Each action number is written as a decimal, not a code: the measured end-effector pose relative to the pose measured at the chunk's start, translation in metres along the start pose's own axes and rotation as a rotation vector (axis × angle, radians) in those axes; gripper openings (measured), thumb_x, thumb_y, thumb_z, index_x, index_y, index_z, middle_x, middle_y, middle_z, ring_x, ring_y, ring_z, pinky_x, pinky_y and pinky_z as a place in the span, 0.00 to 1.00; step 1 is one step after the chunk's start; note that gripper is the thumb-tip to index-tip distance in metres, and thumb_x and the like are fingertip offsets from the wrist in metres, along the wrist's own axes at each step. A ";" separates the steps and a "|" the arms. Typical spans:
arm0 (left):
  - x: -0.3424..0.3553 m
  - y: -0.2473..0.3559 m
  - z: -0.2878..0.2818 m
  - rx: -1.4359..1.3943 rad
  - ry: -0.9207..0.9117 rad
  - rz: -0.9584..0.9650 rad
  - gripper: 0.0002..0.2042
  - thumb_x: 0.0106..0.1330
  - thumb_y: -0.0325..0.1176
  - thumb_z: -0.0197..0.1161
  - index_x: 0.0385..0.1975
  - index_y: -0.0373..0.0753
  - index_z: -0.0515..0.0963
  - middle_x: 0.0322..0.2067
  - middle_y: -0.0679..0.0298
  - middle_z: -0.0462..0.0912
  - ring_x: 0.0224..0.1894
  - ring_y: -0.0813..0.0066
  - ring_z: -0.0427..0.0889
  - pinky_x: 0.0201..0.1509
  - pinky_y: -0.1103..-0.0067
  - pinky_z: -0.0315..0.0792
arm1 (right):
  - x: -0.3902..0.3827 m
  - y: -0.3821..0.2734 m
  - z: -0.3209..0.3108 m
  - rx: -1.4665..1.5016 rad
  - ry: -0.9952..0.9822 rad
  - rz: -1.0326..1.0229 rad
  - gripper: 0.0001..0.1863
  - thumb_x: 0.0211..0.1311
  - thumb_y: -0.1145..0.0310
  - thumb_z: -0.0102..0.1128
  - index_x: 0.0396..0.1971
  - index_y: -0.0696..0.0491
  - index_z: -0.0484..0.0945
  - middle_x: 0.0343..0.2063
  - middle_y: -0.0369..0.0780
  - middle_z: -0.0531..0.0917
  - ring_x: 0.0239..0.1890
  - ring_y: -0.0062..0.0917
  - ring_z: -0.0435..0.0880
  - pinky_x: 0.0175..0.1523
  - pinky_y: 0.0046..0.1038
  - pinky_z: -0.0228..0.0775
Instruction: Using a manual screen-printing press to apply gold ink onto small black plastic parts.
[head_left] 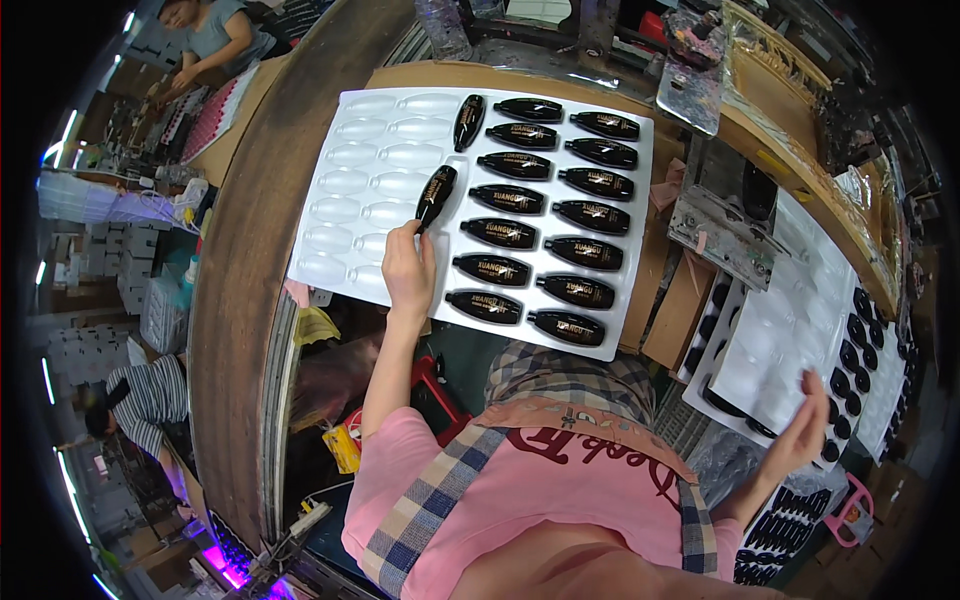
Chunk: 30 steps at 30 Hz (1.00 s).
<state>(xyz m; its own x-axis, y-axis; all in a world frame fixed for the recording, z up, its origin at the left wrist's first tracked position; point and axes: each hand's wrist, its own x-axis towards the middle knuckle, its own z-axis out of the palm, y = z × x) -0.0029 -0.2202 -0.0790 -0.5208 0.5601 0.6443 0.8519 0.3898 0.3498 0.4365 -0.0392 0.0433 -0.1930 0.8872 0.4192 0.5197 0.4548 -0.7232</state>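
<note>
My left hand [408, 268] pinches the lower end of a glossy black bottle-shaped piece [437, 194] with gold print. This piece stands tilted over the middle of a white moulded tray [450, 262]. Another black piece [469, 122] lies at a slant near the tray's far edge. To the right, two columns of black pieces [507, 199] sit crosswise in the tray's hollows; the left columns of hollows [340, 182] hold nothing. My right hand [803, 430] is off to the right, fingers loosely stretched and nothing visible in them, beside a white moulded sheet [765, 365].
A metal clamp plate [725, 235] and a wooden frame [800, 140] stand right of the tray. More trays with black pieces [858, 345] lie at far right. A long brown beam [235, 250] runs along the left. Two other people [215, 35] work beyond it.
</note>
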 end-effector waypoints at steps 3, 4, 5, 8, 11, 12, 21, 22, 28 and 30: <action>-0.001 -0.005 0.013 -0.026 -0.011 -0.002 0.11 0.51 0.19 0.56 0.35 0.31 0.69 0.24 0.53 0.71 0.27 0.57 0.72 0.30 0.70 0.66 | -0.013 -0.041 0.034 0.325 -0.387 0.030 0.13 0.56 0.75 0.44 0.39 0.62 0.73 0.46 0.47 0.73 0.49 0.33 0.71 0.55 0.32 0.59; 0.002 -0.004 0.018 -0.040 -0.015 0.004 0.11 0.51 0.19 0.56 0.35 0.31 0.69 0.24 0.53 0.71 0.27 0.57 0.72 0.30 0.70 0.66 | -0.019 -0.050 0.045 0.420 -0.498 0.046 0.14 0.55 0.75 0.44 0.40 0.61 0.73 0.47 0.47 0.71 0.51 0.33 0.70 0.57 0.32 0.57; 0.005 -0.002 0.022 -0.066 -0.012 -0.002 0.10 0.51 0.19 0.56 0.34 0.31 0.69 0.24 0.53 0.70 0.26 0.57 0.71 0.30 0.69 0.66 | -0.023 -0.058 0.054 0.542 -0.620 0.108 0.15 0.55 0.74 0.44 0.43 0.60 0.71 0.51 0.47 0.66 0.55 0.33 0.65 0.59 0.32 0.53; 0.008 0.003 0.022 -0.094 -0.064 -0.064 0.11 0.52 0.20 0.56 0.36 0.30 0.69 0.26 0.52 0.72 0.28 0.56 0.73 0.32 0.70 0.67 | -0.032 -0.063 0.084 0.710 -0.852 0.267 0.19 0.57 0.73 0.43 0.50 0.58 0.65 0.59 0.47 0.54 0.62 0.32 0.52 0.63 0.31 0.43; 0.006 0.006 0.013 -0.193 -0.125 -0.180 0.12 0.54 0.21 0.55 0.39 0.30 0.68 0.30 0.50 0.75 0.32 0.55 0.75 0.36 0.70 0.69 | -0.039 -0.057 0.108 0.650 -0.891 0.371 0.21 0.60 0.72 0.43 0.54 0.57 0.61 0.62 0.47 0.46 0.65 0.31 0.44 0.64 0.29 0.37; 0.004 0.005 0.008 -0.175 -0.145 -0.198 0.13 0.54 0.22 0.55 0.40 0.30 0.68 0.31 0.50 0.75 0.33 0.55 0.75 0.37 0.71 0.69 | -0.041 -0.054 0.114 0.609 -0.882 0.400 0.21 0.61 0.71 0.42 0.55 0.57 0.60 0.62 0.47 0.44 0.65 0.31 0.42 0.65 0.28 0.35; -0.010 -0.018 -0.081 0.137 -0.893 -0.234 0.33 0.42 0.17 0.50 0.54 0.47 0.63 0.60 0.53 0.52 0.63 0.50 0.46 0.64 0.58 0.39 | -0.052 -0.005 0.154 0.868 -0.798 0.700 0.24 0.63 0.66 0.43 0.54 0.66 0.57 0.57 0.47 0.59 0.59 0.28 0.59 0.60 0.28 0.52; -0.008 -0.013 -0.088 0.161 -0.950 -0.250 0.34 0.43 0.18 0.52 0.56 0.50 0.61 0.61 0.54 0.50 0.64 0.51 0.44 0.64 0.58 0.38 | -0.052 -0.006 0.156 0.933 -0.804 0.756 0.25 0.63 0.65 0.42 0.54 0.66 0.57 0.56 0.47 0.61 0.58 0.28 0.60 0.59 0.27 0.53; -0.015 -0.022 -0.082 0.071 -0.907 -0.209 0.35 0.42 0.22 0.60 0.56 0.52 0.63 0.60 0.60 0.55 0.64 0.54 0.44 0.64 0.58 0.38 | -0.047 -0.008 0.158 0.918 -0.768 0.781 0.23 0.63 0.65 0.44 0.54 0.63 0.60 0.53 0.43 0.67 0.55 0.24 0.65 0.55 0.23 0.57; -0.010 -0.022 -0.082 0.043 -0.887 -0.200 0.31 0.45 0.23 0.60 0.54 0.50 0.65 0.59 0.60 0.58 0.64 0.56 0.46 0.64 0.58 0.40 | -0.046 -0.009 0.160 0.888 -0.743 0.743 0.23 0.63 0.64 0.44 0.54 0.62 0.61 0.52 0.42 0.68 0.53 0.22 0.67 0.54 0.22 0.58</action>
<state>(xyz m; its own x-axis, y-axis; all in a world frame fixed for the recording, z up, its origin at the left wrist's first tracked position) -0.0115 -0.2942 -0.0372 -0.5253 0.8289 -0.1923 0.7475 0.5574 0.3613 0.3075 -0.0716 -0.0578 -0.6481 0.6463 -0.4029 0.0481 -0.4932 -0.8686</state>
